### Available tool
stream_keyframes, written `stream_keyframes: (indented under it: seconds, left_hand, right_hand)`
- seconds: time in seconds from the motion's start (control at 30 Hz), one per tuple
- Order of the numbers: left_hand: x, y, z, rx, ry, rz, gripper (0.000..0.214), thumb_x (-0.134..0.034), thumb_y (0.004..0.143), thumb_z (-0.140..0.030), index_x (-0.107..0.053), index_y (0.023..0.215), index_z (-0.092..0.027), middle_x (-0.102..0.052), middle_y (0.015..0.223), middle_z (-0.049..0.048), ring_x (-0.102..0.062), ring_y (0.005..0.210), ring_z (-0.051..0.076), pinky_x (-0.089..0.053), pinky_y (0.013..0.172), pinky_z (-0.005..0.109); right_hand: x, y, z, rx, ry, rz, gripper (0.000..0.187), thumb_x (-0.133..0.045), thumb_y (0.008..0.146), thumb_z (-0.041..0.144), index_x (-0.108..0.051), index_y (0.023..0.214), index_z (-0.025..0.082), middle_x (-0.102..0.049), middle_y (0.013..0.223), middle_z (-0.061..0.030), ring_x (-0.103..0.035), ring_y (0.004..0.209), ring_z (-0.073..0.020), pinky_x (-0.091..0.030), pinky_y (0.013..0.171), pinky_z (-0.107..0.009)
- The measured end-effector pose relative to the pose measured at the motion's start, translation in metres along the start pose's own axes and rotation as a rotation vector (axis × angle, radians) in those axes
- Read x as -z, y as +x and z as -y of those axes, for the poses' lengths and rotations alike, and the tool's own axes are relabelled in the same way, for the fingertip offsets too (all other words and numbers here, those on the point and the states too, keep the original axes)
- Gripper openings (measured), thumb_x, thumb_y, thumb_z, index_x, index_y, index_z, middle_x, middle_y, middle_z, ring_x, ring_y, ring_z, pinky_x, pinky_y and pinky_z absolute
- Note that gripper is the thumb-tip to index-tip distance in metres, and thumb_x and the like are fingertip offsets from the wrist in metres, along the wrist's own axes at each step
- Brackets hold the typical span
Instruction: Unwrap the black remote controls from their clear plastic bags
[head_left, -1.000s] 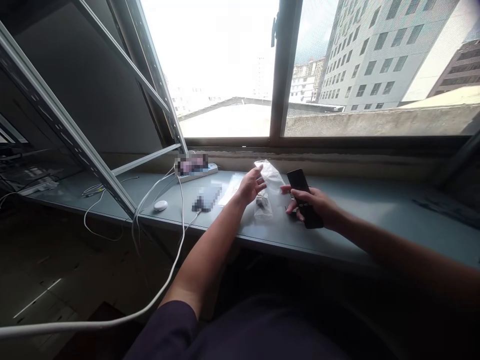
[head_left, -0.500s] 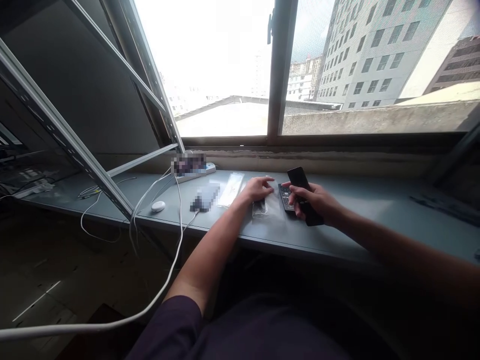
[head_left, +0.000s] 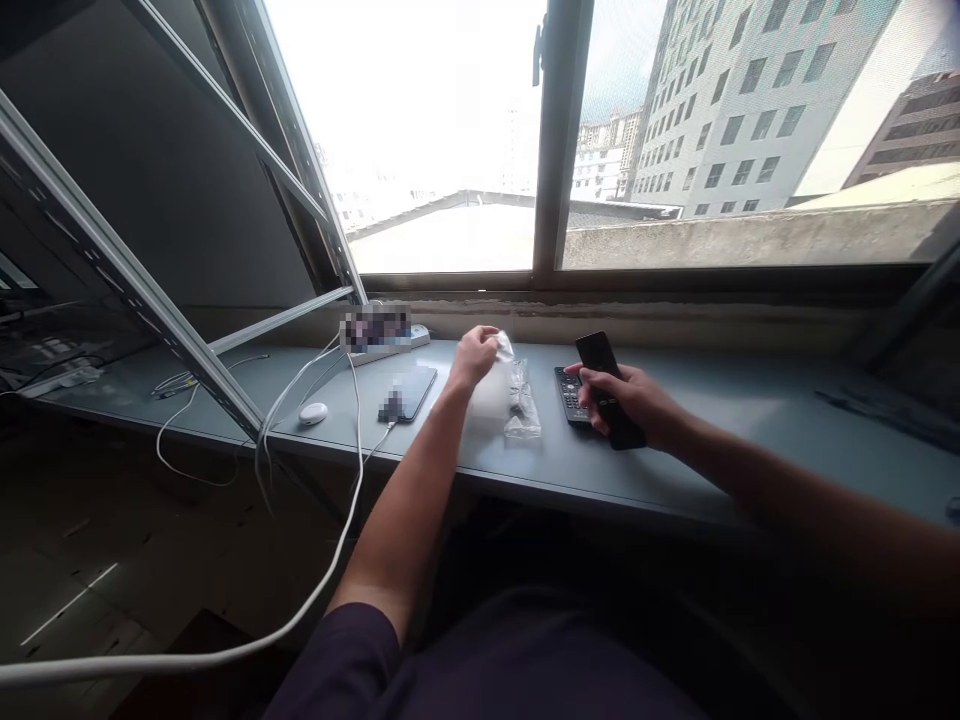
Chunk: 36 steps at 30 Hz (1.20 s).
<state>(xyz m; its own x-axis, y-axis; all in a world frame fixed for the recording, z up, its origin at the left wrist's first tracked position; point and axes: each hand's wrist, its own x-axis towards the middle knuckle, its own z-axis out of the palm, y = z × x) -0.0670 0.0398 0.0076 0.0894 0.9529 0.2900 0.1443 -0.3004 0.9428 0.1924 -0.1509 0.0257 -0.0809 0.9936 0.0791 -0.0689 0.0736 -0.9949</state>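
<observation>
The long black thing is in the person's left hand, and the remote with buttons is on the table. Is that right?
Not quite: the head view shows the long black thing in the right hand. The remote with buttons is on the table, as you said.

No legible lettering, remote control with tiny key markings, black device, marks blurred

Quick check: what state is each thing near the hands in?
Translucent plastic wrapping: pinched in left hand, blurred
Slim black rectangular device: held tilted in right hand
Black button remote: lying face up
Clear plastic bag: lying, dark contents inside
Dark rectangular phone: flat, white cable at one end
</observation>
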Motion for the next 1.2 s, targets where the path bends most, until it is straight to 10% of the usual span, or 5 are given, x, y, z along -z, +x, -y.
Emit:
stream_keyframes:
  seconds: [0.2, 0.4, 0.57, 0.9, 1.2]
  left_hand:
    - [0.049, 0.017, -0.01, 0.01, 0.178, -0.032, 0.048, -0.082, 0.086, -0.023, -0.085, 0.133, -0.015, -0.086, 0.117, 0.0175, -0.079, 0.106, 0.032, -0.059, 0.104, 0.041]
    - [0.055, 0.004, -0.013, 0.141, 0.733, 0.122, 0.089, -0.083, 0.074, -0.011, -0.068, 0.162, -0.014, -0.061, 0.169, 0.0293, -0.064, 0.149, 0.047, -0.049, 0.124, 0.053]
    - [0.032, -0.009, -0.034, -0.026, 0.826, -0.022, 0.066, -0.08, 0.093, -0.016, -0.067, 0.157, -0.017, -0.031, 0.191, 0.0252, -0.032, 0.174, 0.05, -0.032, 0.14, 0.066]
    - [-0.074, -0.027, -0.034, -0.386, 0.442, 0.157, 0.028, -0.064, 0.114, -0.029, -0.084, 0.132, -0.021, -0.077, 0.146, 0.0144, -0.072, 0.14, 0.029, -0.054, 0.128, 0.041]
    - [-0.065, -0.026, 0.0, -0.357, 0.57, 0.148, 0.027, -0.063, 0.115, -0.026, -0.085, 0.129, -0.02, -0.078, 0.143, 0.0145, -0.07, 0.14, 0.029, -0.051, 0.129, 0.042]
  right_hand:
    - [0.001, 0.0, -0.002, -0.022, 0.017, 0.006, 0.041, -0.093, 0.098, 0.05, -0.08, 0.121, 0.02, -0.076, 0.083, -0.0054, -0.062, 0.053, -0.0179, -0.053, 0.046, -0.033]
    - [0.007, 0.005, -0.009, -0.071, 0.133, 0.047, 0.04, -0.089, 0.101, 0.055, -0.081, 0.122, 0.022, -0.07, 0.08, -0.0025, -0.054, 0.053, -0.0157, -0.049, 0.045, -0.031]
    - [0.01, 0.007, -0.006, -0.155, 0.354, 0.127, 0.055, -0.066, 0.109, 0.072, -0.08, 0.123, 0.021, -0.062, 0.075, -0.0027, -0.043, 0.051, -0.0168, -0.043, 0.042, -0.033]
    - [0.013, 0.014, 0.003, -0.225, 0.654, 0.02, 0.029, -0.057, 0.114, 0.033, -0.074, 0.135, 0.023, -0.066, 0.08, -0.0052, -0.065, 0.063, -0.0233, -0.062, 0.05, -0.035]
    - [0.008, 0.012, 0.002, -0.204, 0.442, -0.019, 0.02, -0.061, 0.113, 0.037, -0.076, 0.118, 0.024, -0.085, 0.111, -0.0147, -0.073, 0.078, -0.0271, -0.065, 0.059, -0.039]
